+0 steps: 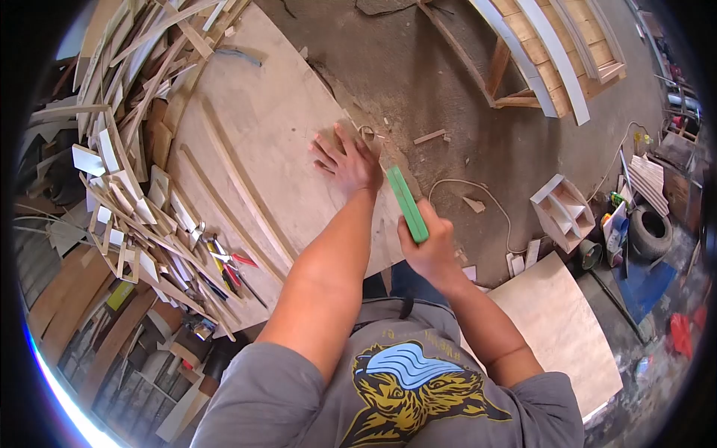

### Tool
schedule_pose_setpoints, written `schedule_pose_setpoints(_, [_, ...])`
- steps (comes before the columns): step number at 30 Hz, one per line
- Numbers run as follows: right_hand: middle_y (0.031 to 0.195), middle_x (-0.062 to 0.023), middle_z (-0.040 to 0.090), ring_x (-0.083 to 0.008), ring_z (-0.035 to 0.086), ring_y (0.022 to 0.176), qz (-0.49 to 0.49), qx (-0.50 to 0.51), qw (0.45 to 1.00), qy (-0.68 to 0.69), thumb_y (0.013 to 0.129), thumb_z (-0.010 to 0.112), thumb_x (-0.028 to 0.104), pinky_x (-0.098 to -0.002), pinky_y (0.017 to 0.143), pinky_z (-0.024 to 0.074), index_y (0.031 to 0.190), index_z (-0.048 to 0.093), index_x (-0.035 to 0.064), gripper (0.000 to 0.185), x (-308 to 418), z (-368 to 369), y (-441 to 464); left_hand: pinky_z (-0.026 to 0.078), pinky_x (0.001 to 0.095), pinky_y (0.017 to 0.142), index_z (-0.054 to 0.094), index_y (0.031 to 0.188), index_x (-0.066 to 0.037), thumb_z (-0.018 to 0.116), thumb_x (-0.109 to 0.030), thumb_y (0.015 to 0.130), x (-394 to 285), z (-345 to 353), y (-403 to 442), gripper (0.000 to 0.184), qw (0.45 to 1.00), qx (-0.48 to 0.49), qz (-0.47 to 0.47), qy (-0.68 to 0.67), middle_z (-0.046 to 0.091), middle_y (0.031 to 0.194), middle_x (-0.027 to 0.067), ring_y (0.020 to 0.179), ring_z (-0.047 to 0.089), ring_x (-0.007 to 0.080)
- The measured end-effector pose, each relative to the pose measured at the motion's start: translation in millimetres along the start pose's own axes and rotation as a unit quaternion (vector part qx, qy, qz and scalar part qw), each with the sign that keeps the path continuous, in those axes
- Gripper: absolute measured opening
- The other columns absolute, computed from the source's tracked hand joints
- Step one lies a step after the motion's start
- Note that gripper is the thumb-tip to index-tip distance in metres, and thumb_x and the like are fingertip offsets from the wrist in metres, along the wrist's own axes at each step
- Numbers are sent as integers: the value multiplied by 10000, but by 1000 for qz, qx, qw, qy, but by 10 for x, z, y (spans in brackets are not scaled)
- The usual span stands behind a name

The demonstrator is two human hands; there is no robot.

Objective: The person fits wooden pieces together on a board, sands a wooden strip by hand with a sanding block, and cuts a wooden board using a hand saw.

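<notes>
My left hand (349, 160) lies flat on the large plywood sheet (276, 112), close to its right edge, with the fingers spread and nothing held. In my right hand (432, 250) is a long green block-shaped tool (405, 200), with a dark line running along its length. The fingers wrap round its near end. Its far end points away from me, along the sheet's right edge; whether it touches the wood I cannot tell. A small curled shaving or ring (366, 131) is by my left fingertips.
Two long wooden strips (239, 183) lie on the sheet, with hand tools (228, 265) at its left. Offcuts (123, 157) pile up beyond. A slatted wooden piece (549, 52), a cable (493, 198), a small wooden box (562, 213) and a tyre (650, 233) are to the right.
</notes>
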State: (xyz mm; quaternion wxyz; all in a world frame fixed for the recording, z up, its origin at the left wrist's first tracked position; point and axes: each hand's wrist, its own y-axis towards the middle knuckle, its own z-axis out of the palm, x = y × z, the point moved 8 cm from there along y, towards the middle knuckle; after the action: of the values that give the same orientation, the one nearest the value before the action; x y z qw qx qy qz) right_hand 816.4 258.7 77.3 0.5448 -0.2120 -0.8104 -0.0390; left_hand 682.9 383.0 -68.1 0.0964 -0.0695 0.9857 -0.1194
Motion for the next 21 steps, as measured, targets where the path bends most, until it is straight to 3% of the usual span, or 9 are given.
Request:
schedule_pose_setpoints(2, [712,-247,624,-470,668,703,-22,2,999,24,854,724,113,-520,604,526,933,577,30,187,27,48,-31,16,647,1248,184,1675,-209,394,-400,1073,36,28,-3,665,1000,13,-2,-3,-33,1727,226,1587,-89,463])
schedule_pose_setpoints(5, [711,-233,626,-445,687,710,-15,9,1000,-6,844,723,83,-497,622,544,929,589,29,167,-80,286,286,15,652,1245,182,1675,-205,385,-402,1079,10,-83,-22,660,999,34,-6,-20,-27,1726,232,1587,-93,465])
schedule_pose_setpoints(9, [720,-256,616,-450,672,728,-29,3,1000,2,860,722,112,-489,594,522,884,560,24,186,135,-70,-156,17,654,1243,184,1675,-202,393,-409,1076,38,34,-14,667,1000,11,-3,1,-23,1726,236,1587,-94,466])
schedule_pose_setpoints(14, [716,-199,643,-418,704,701,-21,23,999,-32,844,718,31,-461,620,559,991,645,29,164,-79,290,338,8,648,1245,180,1676,-203,409,-406,1071,56,-33,-29,679,999,39,-10,-12,-29,1726,239,1586,-99,466])
schedule_pose_setpoints(18, [682,-239,610,-455,670,687,-28,-19,999,19,866,713,71,-482,567,512,919,583,30,146,153,-80,-181,-2,646,1246,170,1679,-206,413,-400,1067,44,25,-27,687,1000,18,-4,-5,-36,1725,241,1586,-102,465])
schedule_pose_setpoints(21, [706,-225,634,-435,690,691,7,16,1000,3,863,709,67,-462,592,536,941,610,40,129,-93,143,134,-5,646,1246,164,1680,-206,411,-397,1066,58,0,-80,690,999,39,-6,-7,-49,1725,239,1587,-102,464])
